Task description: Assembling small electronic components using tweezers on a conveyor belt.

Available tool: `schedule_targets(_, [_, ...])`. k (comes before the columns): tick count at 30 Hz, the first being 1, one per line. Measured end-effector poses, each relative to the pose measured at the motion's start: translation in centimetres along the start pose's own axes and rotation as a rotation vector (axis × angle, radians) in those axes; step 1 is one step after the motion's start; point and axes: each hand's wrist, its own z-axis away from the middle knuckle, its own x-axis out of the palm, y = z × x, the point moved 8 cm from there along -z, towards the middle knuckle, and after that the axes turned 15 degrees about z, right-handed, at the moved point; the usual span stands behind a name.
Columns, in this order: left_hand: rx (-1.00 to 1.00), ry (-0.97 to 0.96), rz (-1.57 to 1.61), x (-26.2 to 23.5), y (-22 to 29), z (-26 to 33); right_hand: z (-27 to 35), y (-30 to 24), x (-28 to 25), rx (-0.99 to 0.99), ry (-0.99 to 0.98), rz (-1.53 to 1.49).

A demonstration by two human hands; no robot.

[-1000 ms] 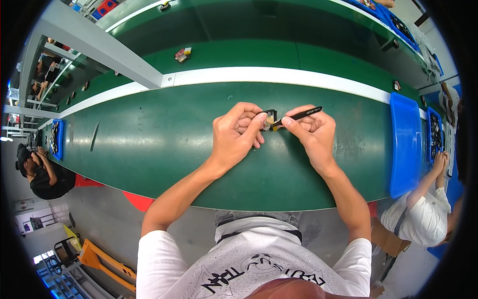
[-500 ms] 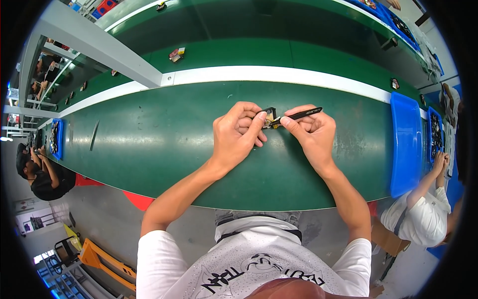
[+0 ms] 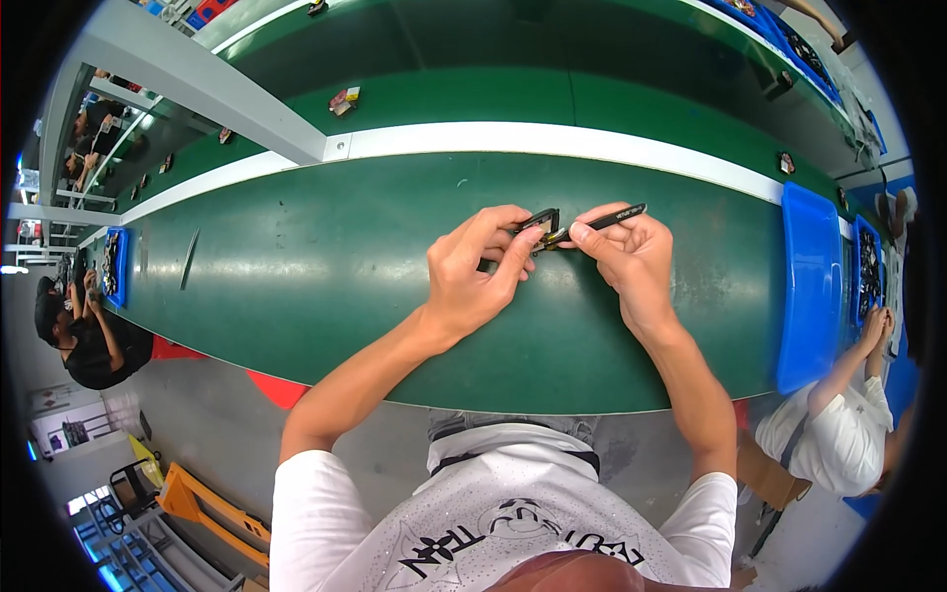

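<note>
The left hand (image 3: 480, 266) pinched a small black-framed part (image 3: 546, 226), which I saw jutting past its thumb above the green bench (image 3: 345, 286). The right hand (image 3: 633, 259) gripped a slim black tool (image 3: 614, 215), tip at the part's right side.

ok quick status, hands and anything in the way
Left hand holding small black part. Right hand pinching slim black tool, tip at part. Blue tray off right, apart from hands.

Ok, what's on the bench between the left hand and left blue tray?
In the head view, a slim grey tool lies between the left hand and the tray, nearer the tray.
</note>
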Motion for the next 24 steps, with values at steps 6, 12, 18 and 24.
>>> schedule_targets(6, [-0.015, 0.045, 0.058, -0.3, 0.0, -0.1, 0.0, -0.1, 0.1, -0.044, -0.027, -0.011])
schedule_targets(12, [-0.228, 0.061, 0.218, -0.7, -1.4, -0.4, 0.0, -0.3, 0.2, -0.028, -0.018, 0.014])
schedule_targets(18, [-0.448, 0.022, 0.501, -0.4, -3.0, -0.4, 0.3, -0.5, -0.2, -0.239, 0.079, -0.009])
schedule_targets(24, [-0.49, -0.063, 0.543, -0.1, -3.2, -0.4, 1.0, -1.8, -0.4, -0.459, 0.154, 0.195])
